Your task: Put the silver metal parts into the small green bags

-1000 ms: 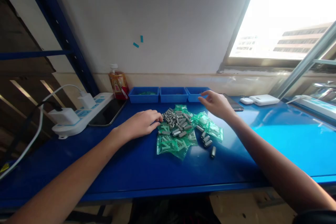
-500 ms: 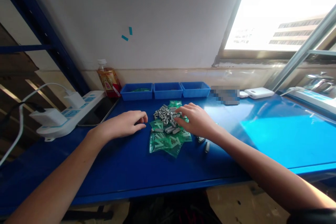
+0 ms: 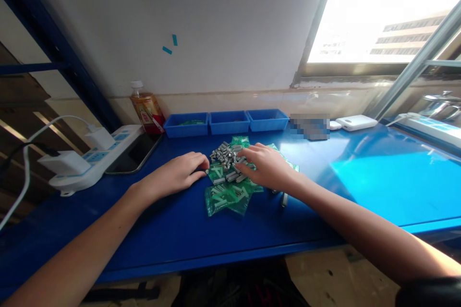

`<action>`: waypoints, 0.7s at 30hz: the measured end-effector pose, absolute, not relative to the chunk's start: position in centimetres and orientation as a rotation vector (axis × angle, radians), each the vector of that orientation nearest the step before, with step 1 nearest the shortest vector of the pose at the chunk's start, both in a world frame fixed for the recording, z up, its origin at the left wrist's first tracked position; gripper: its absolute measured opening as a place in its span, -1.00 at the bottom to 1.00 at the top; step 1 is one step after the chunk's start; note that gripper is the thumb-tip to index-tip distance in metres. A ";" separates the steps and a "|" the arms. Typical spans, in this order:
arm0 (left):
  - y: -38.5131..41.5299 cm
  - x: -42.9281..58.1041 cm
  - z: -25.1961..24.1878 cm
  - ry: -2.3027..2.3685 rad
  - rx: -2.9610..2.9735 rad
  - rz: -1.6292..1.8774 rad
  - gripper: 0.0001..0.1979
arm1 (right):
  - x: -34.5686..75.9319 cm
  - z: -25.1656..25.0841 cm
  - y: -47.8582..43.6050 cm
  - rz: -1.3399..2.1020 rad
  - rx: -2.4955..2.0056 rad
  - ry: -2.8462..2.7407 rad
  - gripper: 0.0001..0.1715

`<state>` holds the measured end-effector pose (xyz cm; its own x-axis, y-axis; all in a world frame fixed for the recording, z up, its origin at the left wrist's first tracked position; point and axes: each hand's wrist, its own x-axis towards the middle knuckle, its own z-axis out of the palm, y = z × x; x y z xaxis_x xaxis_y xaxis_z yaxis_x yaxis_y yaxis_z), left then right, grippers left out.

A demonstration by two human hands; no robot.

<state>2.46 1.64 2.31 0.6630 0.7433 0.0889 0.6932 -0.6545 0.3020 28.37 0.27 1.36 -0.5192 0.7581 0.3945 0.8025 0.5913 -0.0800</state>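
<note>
Daylight pours through a window at upper right, burned nearly white, washing out the building beyond. From where I stand, the sun throws a cyan glare across the right side of the blue tabletop; shadow darkens the far left and bottom center. Metal pieces glint mid-frame, slightly soft. Wide-angle stretch tilts the edges; blocky pixelation masks one patch right of center.

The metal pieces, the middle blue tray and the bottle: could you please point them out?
Metal pieces (image 3: 225,157): head view, middle of the pile.
Middle blue tray (image 3: 229,128): head view, front wall.
Bottle (image 3: 146,111): head view, its body.
</note>
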 end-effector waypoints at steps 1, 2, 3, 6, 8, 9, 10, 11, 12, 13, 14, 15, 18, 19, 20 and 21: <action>1.7 2.5 2.1 1.166 2.636 0.355 -0.79 | 28.4 1.3 0.3 -0.160 -1.248 -2.433 -0.66; 1.8 2.6 2.0 1.163 2.631 0.410 -0.79 | 28.3 1.3 0.2 -0.162 -1.242 -2.429 -0.67; 1.8 2.8 1.8 1.151 2.625 0.467 -0.78 | 28.3 1.3 0.2 -0.161 -1.237 -2.425 -0.68; 1.9 3.4 1.4 1.096 2.631 0.627 -0.77 | 28.0 1.3 0.2 -0.141 -1.229 -2.401 -0.71; 2.0 4.0 1.3 1.068 2.613 0.730 -0.75 | 27.5 1.3 0.2 -0.115 -1.217 -2.380 -0.73; 2.2 4.4 1.2 1.066 2.563 0.795 -0.75 | 27.3 1.3 0.1 -0.101 -1.203 -2.370 -0.73; 2.3 4.8 1.2 1.070 2.472 0.870 -0.76 | 27.1 1.3 0.1 -0.089 -1.183 -2.362 -0.73; 2.4 5.3 1.2 1.071 2.343 0.950 -0.77 | 26.9 1.3 0.0 -0.080 -1.153 -2.358 -0.73; 2.5 5.9 1.1 1.062 2.190 1.022 -0.78 | 26.7 1.3 -0.1 -0.074 -1.116 -2.358 -0.72; 2.5 6.5 1.0 1.039 2.034 1.074 -0.76 | 26.6 1.4 -0.1 -0.071 -1.079 -2.355 -0.73; 2.4 7.1 0.9 1.005 1.894 1.106 -0.74 | 26.5 1.4 -0.2 -0.069 -1.044 -2.348 -0.75; 2.2 7.7 0.8 0.969 1.783 1.117 -0.71 | 26.5 1.4 -0.3 -0.068 -1.016 -2.335 -0.79; 1.3 8.5 0.3 0.930 1.619 1.082 -0.66 | 26.5 1.3 -0.4 -0.081 -0.980 -2.262 -0.89; 1.0 8.6 0.2 0.940 1.598 1.063 -0.65 | 26.6 1.3 -0.4 -0.088 -0.969 -2.241 -0.90; 0.7 8.5 0.1 0.952 1.587 1.044 -0.64 | 26.6 1.2 -0.4 -0.094 -0.955 -2.231 -0.90; 0.4 8.4 0.0 0.959 1.580 1.029 -0.64 | 26.5 1.1 -0.4 -0.097 -0.936 -2.231 -0.89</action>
